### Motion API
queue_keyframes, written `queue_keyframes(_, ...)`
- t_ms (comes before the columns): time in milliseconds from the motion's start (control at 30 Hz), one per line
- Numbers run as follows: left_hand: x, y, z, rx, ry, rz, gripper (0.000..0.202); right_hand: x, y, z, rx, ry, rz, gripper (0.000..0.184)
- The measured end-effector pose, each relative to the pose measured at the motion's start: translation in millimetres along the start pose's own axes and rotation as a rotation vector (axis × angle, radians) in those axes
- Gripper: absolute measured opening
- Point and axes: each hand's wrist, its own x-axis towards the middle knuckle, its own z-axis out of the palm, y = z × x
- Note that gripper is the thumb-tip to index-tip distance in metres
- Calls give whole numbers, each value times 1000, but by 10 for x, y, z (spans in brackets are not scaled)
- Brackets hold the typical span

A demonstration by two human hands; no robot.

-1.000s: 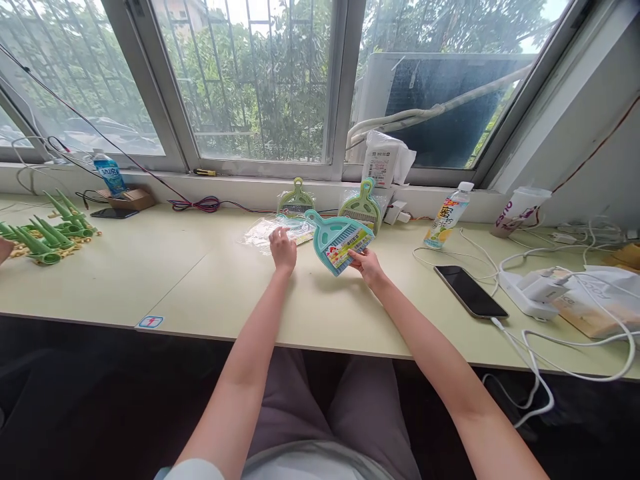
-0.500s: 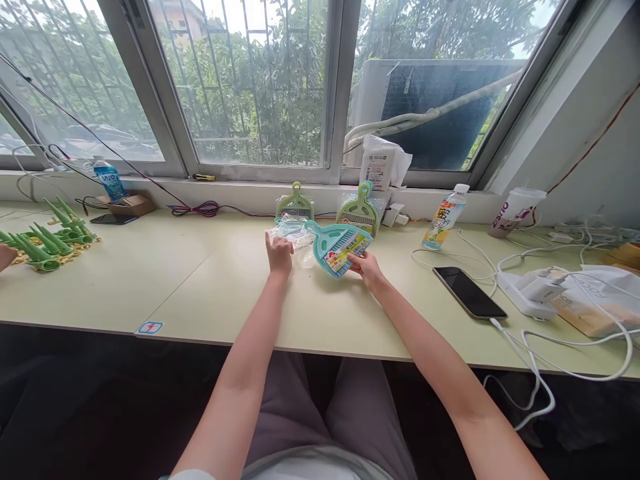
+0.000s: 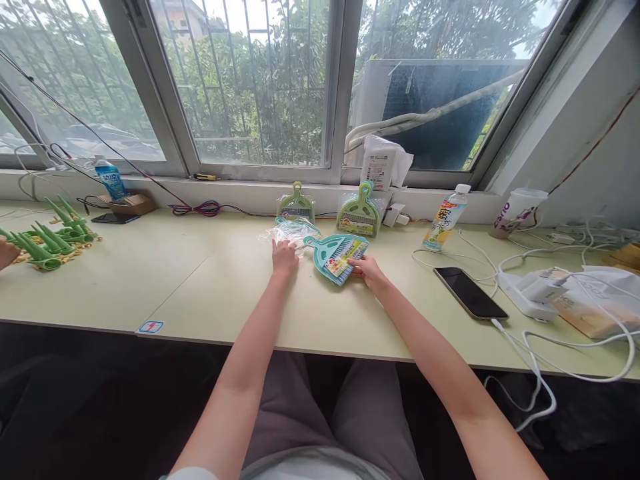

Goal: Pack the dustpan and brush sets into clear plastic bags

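Note:
A teal mini dustpan and brush set (image 3: 337, 259) with a printed card lies tilted over the table, its handle pointing to the back left. My right hand (image 3: 369, 270) grips its brush-side edge, thumb on top. To the left, my left hand (image 3: 285, 257) is lowered with fingers stretched forward, touching the near edge of a crinkled clear plastic bag (image 3: 290, 231). Teal plastic shows in or under that bag. Behind stand two bagged green dustpan sets, one at left (image 3: 297, 203) and a larger-looking one (image 3: 359, 215) at right, against the sill.
On the right are a drink bottle (image 3: 447, 217), a phone (image 3: 470, 293), a cup (image 3: 517, 212), a white power strip (image 3: 530, 297) and loose cables. At left, green spiky plastic parts (image 3: 53, 243) lie near another person's hand (image 3: 7, 253). The table's front edge (image 3: 320, 351) is close.
The teal dustpan set has tipped lower and flatter in my right hand. My left hand has come down, its raised index finger lowering toward the plastic bag.

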Motion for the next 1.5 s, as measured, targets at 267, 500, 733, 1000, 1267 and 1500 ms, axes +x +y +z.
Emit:
queue_keyframes(267,17,-79,-36,-118,-14,-190,45,-53,-108,-28,-38,-40,56,19)
queue_keyframes(500,-53,66,-89,-210,120,-83,48,-83,-91,38,-10,-26,41,17)
queue_keyframes(733,-119,286,-80,-271,145,102,47,-99,-90,61,50,-27,-47,21)
queue_keyframes(1000,-219,501,-221,-526,227,162,37,-84,-38,112,117,23,-123,22)
queue_keyframes(1267,-17,362,-243,-1527,-11,-358,56,-93,-35,153,163,-26,-191,22)
queue_keyframes(1500,-125,492,-217,-1860,-416,-90,48,-60,-2,141,199,7,-250,28)
